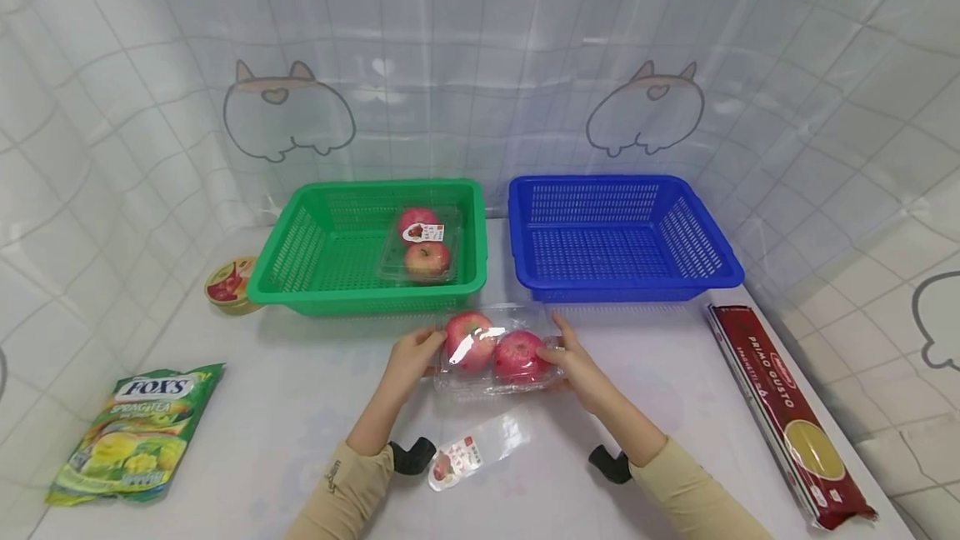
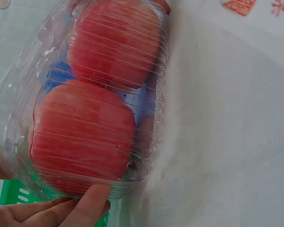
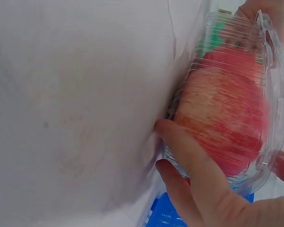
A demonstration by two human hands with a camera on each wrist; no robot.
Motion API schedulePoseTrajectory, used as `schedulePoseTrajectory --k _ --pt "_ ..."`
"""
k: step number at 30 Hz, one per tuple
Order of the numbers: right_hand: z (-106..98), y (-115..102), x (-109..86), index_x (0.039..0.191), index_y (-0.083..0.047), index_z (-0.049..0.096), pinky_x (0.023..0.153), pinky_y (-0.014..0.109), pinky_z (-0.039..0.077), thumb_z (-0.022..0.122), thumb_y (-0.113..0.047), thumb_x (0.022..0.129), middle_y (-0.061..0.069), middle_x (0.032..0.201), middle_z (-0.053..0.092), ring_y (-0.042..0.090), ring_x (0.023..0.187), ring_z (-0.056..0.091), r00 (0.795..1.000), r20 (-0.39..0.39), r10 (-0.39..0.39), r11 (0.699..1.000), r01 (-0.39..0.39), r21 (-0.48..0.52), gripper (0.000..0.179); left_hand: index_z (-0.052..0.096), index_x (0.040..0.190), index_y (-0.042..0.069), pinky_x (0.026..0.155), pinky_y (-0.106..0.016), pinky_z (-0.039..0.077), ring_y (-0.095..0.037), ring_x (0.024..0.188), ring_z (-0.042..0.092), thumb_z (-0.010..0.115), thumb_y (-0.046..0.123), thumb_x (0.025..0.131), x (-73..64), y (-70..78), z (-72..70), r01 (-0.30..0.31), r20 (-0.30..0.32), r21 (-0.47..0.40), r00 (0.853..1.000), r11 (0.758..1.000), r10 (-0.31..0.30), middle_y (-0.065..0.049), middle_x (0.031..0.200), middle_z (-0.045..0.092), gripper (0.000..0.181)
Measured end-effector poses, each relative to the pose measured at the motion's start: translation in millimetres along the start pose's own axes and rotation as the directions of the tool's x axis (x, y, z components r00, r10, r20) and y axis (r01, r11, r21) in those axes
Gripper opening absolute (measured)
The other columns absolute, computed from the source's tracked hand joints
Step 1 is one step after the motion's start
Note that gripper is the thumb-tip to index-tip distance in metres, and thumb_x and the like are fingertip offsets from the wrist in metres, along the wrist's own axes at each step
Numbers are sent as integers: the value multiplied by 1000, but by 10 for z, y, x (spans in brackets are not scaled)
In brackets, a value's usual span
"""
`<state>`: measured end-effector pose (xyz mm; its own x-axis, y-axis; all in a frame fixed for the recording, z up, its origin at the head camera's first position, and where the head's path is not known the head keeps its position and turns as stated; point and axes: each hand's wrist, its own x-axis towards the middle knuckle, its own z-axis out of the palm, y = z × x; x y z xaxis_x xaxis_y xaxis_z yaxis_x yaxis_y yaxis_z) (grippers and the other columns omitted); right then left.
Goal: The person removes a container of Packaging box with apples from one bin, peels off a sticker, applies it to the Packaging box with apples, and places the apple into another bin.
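Observation:
Both hands hold a clear plastic clamshell box (image 1: 517, 317) in front of the two baskets. Two red apples (image 1: 470, 342) show through its plastic. My left hand (image 1: 411, 361) grips the left end; in the left wrist view its fingers (image 2: 92, 201) curl against the ribbed plastic. At the opposite end, my right hand (image 1: 579, 365) has its thumb at the upper edge and fingers (image 3: 189, 146) around the side and underneath, as the right wrist view shows. Nearer the body, a clear strip with a printed apple label (image 1: 459, 458) lies flat on the white table.
A green basket (image 1: 367, 304) at back left holds another labelled box of apples (image 1: 423, 252). Beside it stands a blue basket (image 1: 630, 283). A round tin (image 1: 231, 284) and a Fox's candy bag (image 1: 138, 432) lie left; a red spaghetti pack (image 1: 783, 407) lies right.

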<state>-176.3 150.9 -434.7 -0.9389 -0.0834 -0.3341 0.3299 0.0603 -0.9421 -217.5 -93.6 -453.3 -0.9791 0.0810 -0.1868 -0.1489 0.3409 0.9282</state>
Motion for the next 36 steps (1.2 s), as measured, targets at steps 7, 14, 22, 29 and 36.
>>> schedulePoseTrajectory --k 7,14,22,29,36 --pt "-8 4 10 148 -10 6 81 57 47 50 -13 88 30 138 24 46 120 38 1000 -25 5 998 -7 -67 75 45 128 -13 72 -39 54 -40 115 50 48 26 94 -5 -31 -21 -22 33 34 999 999 21 -30 127 48 52" --pt "-52 -1 -56 148 -8 9 97 62 31 55 -18 88 28 145 19 49 130 24 990 -76 -120 966 99 -240 77 40 135 -3 80 -45 50 -38 108 55 46 35 95 -305 -83 -193 -79 61 306 996 949 63 -25 119 57 55" --pt "-3 -93 -150 145 -4 22 97 57 34 58 -10 86 25 144 27 44 128 29 908 -100 -406 837 326 -439 70 54 122 1 83 -49 46 -33 98 61 56 26 90 -747 -133 -186 -97 87 514 994 852 61 -14 104 66 41" --pt "153 -121 -243 141 -6 33 93 56 36 61 -4 83 22 136 38 40 123 36 835 -84 -543 761 447 -471 65 61 104 2 68 -42 45 -29 86 53 72 43 72 -977 -223 80 -371 267 741 927 559 262 -7 91 58 53" --pt "281 -178 -326 134 -7 43 98 61 28 62 -3 78 17 135 41 37 126 33 734 -85 -674 633 514 -579 60 54 84 12 64 -32 34 -18 76 41 83 36 59 -1013 -249 201 -425 306 758 902 495 306 3 79 47 45"
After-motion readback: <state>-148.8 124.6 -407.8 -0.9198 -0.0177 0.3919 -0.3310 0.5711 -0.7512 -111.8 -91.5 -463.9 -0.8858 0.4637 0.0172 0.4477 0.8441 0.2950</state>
